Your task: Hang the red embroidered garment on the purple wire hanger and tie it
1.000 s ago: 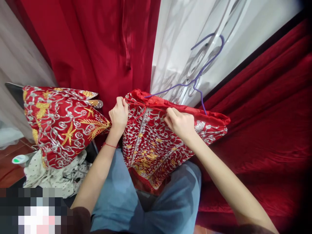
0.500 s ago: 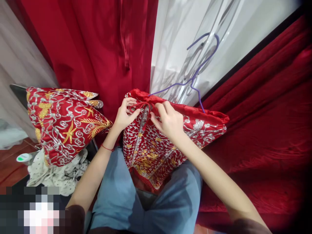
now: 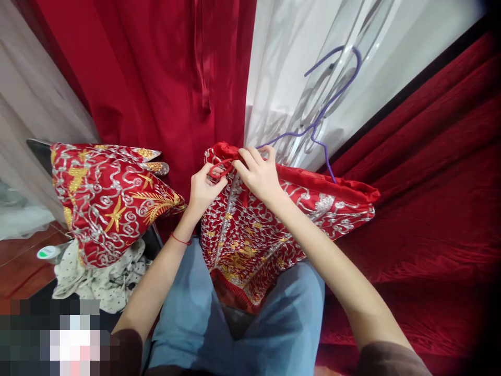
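A red skirt [image 3: 250,240] with silver and gold embroidery hangs upside-up between my knees, its gathered red waistband [image 3: 329,185] on top. At the waistband's left part, my left hand [image 3: 205,188] pinches a red drawstring [image 3: 221,166], which makes a loop by the fingers. My right hand [image 3: 256,172] is closed over the waistband just right of that loop, fingers on the same drawstring; its fingertips are partly hidden. The hook and shoulders of a purple hanger [image 3: 318,122] stick up out of the waistband, the lower part hidden inside the skirt.
On the left, a matching embroidered red garment [image 3: 113,209] lies over a dark chair back, above a white dotted cloth [image 3: 94,279]. A lidded container [image 3: 49,254] stands beside it. Red curtains [image 3: 156,68] and white drapes hang behind; more red cloth [image 3: 422,250] hangs at right.
My right hand has shifted slightly left and up along the waistband. A drawstring loop now stands out at my left fingers. The view has shifted a little.
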Demonstrator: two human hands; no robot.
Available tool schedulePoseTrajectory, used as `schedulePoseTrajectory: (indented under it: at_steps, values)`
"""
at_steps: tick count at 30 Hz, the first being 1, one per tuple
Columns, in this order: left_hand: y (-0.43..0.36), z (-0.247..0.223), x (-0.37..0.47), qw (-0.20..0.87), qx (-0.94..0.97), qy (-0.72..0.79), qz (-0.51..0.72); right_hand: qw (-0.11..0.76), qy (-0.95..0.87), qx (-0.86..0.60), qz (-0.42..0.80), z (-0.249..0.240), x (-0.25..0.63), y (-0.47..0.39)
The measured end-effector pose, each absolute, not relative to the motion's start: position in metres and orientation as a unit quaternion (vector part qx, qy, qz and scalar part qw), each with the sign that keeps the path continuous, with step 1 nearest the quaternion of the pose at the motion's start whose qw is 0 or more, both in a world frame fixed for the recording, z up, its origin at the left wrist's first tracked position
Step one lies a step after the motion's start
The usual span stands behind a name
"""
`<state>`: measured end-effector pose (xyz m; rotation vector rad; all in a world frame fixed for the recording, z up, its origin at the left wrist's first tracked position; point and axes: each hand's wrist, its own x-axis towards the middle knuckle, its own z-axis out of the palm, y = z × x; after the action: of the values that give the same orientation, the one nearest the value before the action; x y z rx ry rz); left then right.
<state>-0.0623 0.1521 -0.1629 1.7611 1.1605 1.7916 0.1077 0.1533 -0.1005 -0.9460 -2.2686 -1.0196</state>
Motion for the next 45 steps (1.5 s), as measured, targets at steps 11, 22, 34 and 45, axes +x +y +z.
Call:
schedulePoseTrajectory:
  at_steps: [11,22,34,45]
  values:
    - [0.128,-0.163,-0.064,0.043,0.616,0.583,0.528,0.233,-0.831,-0.338,-0.376,-0.101,0.113,0.154]
    - [0.116,-0.162,-0.082,0.036,0.7,0.555,0.448,0.272,-0.834,-0.344,-0.336,-0.096,0.136,0.126]
    - [0.136,-0.154,-0.067,0.311,0.589,0.325,0.671,0.316,-0.743,-0.581,-0.101,-0.115,0.123,0.108]
    - [0.134,-0.15,-0.078,0.419,0.513,0.241,0.709,0.212,-0.703,-0.639,-0.229,-0.12,0.096,0.123]
